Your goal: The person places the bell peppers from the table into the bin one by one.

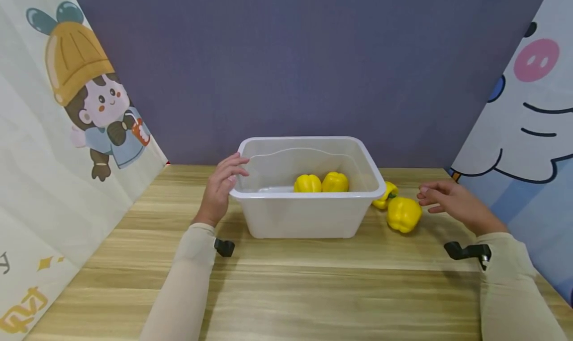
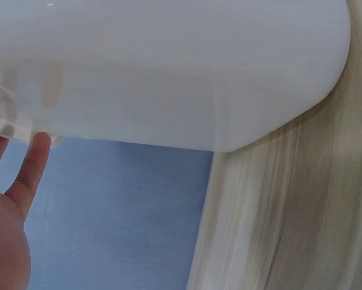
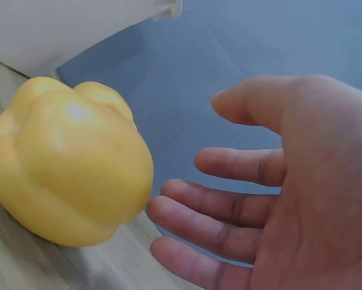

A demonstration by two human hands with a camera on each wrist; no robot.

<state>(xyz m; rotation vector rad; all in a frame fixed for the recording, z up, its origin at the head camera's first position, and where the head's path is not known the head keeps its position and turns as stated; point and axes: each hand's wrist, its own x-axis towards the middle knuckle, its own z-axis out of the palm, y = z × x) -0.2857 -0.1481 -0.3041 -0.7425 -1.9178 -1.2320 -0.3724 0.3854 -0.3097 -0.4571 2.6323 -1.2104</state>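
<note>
A white plastic bin (image 1: pixel 304 216) stands on the wooden table, with two yellow bell peppers (image 1: pixel 308 183) inside, towards its right half. My left hand (image 1: pixel 219 189) holds the bin's left rim, fingers reaching over the edge; the left wrist view shows fingertips (image 2: pixel 40 142) right at the rim. Outside the bin on the right sits a yellow bell pepper (image 1: pixel 404 215), large in the right wrist view. Behind it, another bell pepper (image 1: pixel 388 190) with a green stem is partly hidden by the bin. My right hand (image 1: pixel 454 204) hovers just right of the nearer pepper, fingers loosely spread, holding nothing.
A grey-blue panel (image 1: pixel 286 72) rises behind the table (image 1: pixel 313 291), close behind the bin. Cartoon-printed curtains hang at the left (image 1: pixel 40 132) and right (image 1: pixel 537 132). Each wrist carries a small black mount (image 1: pixel 467 251).
</note>
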